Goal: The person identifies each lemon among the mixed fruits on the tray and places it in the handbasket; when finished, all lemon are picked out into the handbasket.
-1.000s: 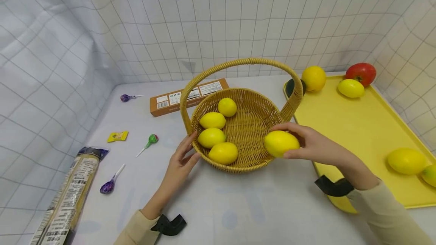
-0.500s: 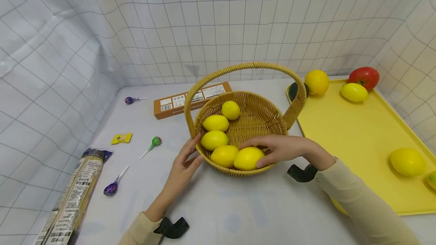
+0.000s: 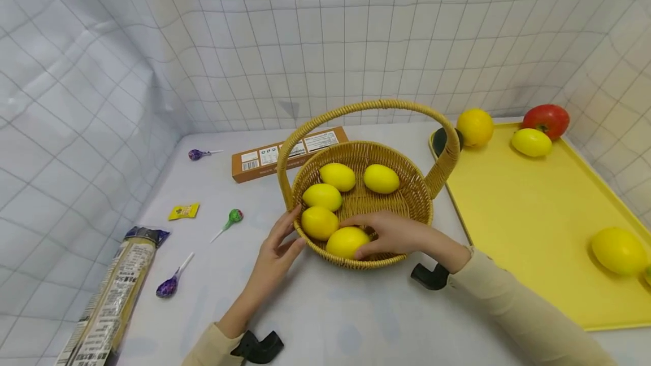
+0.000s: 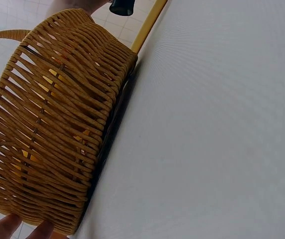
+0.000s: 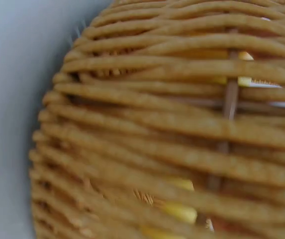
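Observation:
My right hand [image 3: 391, 233] reaches over the near right side of a round wicker basket [image 3: 376, 151]. Its thumb and fingers hold a yellow lemon [image 3: 348, 243] low at the basket's front. Several more lemons lie inside, one [image 3: 320, 222] against the left wall and another [image 3: 381, 178] alone toward the back right. Beside the basket's left rim, my left hand [image 3: 272, 261] touches the outside with thumb and fingers spread. In the left wrist view, its fingertips [image 4: 43, 230] rest along the wicker wall. The right wrist view shows only weave, with yellow patches behind it.
A brown box [image 3: 269, 154] lies behind the basket. To the right, a yellow tray [image 3: 534, 213] bears an orange [image 3: 475, 127], a red fruit [image 3: 546, 120] and lemons. Lollipops [image 3: 168, 286], a yellow candy [image 3: 183, 211] and a long package [image 3: 112, 298] lie left. The basket's handle [image 3: 376, 105] arches upward.
My right hand has brought its lemon from above the basket's right edge down inside, then leftward. The other lemons have shifted, one moving to the back right. The left hand stays at the rim.

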Demonstrator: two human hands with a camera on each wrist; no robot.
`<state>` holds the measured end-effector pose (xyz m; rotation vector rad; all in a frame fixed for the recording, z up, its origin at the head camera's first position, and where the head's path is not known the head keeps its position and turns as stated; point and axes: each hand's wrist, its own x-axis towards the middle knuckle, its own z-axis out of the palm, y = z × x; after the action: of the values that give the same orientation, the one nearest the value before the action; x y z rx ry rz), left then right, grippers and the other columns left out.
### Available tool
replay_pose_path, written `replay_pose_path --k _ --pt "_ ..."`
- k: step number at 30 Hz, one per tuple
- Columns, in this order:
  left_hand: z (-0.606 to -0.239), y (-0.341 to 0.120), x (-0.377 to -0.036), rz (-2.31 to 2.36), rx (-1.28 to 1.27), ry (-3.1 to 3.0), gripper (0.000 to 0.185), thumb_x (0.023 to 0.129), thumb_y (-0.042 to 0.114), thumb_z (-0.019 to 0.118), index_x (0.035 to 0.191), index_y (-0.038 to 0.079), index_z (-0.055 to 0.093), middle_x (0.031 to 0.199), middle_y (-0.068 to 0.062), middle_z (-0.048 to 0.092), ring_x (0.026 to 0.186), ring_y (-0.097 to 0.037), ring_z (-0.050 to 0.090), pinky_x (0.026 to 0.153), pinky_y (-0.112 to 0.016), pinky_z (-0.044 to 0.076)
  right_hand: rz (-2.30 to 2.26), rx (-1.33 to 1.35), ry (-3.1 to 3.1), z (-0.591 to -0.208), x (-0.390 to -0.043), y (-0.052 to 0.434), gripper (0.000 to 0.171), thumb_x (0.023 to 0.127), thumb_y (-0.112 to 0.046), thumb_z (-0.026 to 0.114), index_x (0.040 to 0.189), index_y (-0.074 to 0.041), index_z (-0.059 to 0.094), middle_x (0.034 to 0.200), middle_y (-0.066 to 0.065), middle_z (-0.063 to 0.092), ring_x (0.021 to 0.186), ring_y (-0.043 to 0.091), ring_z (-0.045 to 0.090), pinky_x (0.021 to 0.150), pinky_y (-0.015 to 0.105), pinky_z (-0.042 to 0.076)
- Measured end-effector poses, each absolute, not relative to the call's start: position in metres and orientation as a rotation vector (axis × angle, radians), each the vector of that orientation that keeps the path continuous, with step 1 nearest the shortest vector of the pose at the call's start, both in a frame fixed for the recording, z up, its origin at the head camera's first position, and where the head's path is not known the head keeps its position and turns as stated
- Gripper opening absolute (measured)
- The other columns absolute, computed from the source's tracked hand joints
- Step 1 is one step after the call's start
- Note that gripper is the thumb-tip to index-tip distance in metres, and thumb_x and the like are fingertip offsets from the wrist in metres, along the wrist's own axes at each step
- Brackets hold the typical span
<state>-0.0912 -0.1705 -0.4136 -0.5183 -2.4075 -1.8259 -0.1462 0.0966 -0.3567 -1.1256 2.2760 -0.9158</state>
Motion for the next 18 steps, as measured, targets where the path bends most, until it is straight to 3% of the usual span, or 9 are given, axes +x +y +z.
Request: replay_pose_path --k 8,12,16,18 --pt "-0.418 -0.170 -0.087 -1.819 -0.496 -2.411 0.056 0.095 0.004 0.054 0.146 0.016 0.036 0.149 -0.005 0.028 0.125 -0.031 0.041 0.092 -0.056 0.039 -1.103 -1.089 2.248 -0.354 -0.134 0.118 0.055 0.092 -0.021 0.062 0.137 0.001 0.043 0.135 0.014 0.047 0.117 0.024 0.050 0.093 0.032 0.044" --pt "-0.417 -0.169 -0.089 -1.808 -0.494 -2.424 0.055 0.095 0.005 0.054 0.146 0.018 0.036 0.149 -0.004 0.027 0.125 -0.030 0.041 0.093 -0.055 0.039 -1.146 -1.103 2.349 -0.340 -0.115 0.153 0.051 0.092 -0.021 0.061 0.137 -0.002 0.046 0.134 0.008 0.050 0.114 0.022 0.053 0.091 0.034 0.045" --pt "-0.415 -0.169 -0.091 -1.804 -0.490 -2.434 0.055 0.095 0.007 0.054 0.146 0.020 0.036 0.149 -0.002 0.027 0.125 -0.029 0.040 0.093 -0.053 0.040 -1.278 -1.129 2.451 -0.324 -0.092 0.214 0.046 0.090 -0.001 0.061 0.134 -0.003 0.049 0.131 0.003 0.053 0.113 0.018 0.053 0.090 0.025 0.044" --pt "-0.414 -0.170 -0.091 -1.805 -0.492 -2.432 0.055 0.095 0.007 0.054 0.146 0.020 0.036 0.149 -0.002 0.027 0.125 -0.029 0.040 0.093 -0.053 0.040 -1.375 -1.111 2.522 -0.321 -0.082 0.251 0.048 0.087 0.013 0.057 0.133 0.003 0.048 0.130 0.006 0.053 0.115 0.015 0.051 0.090 0.020 0.042"
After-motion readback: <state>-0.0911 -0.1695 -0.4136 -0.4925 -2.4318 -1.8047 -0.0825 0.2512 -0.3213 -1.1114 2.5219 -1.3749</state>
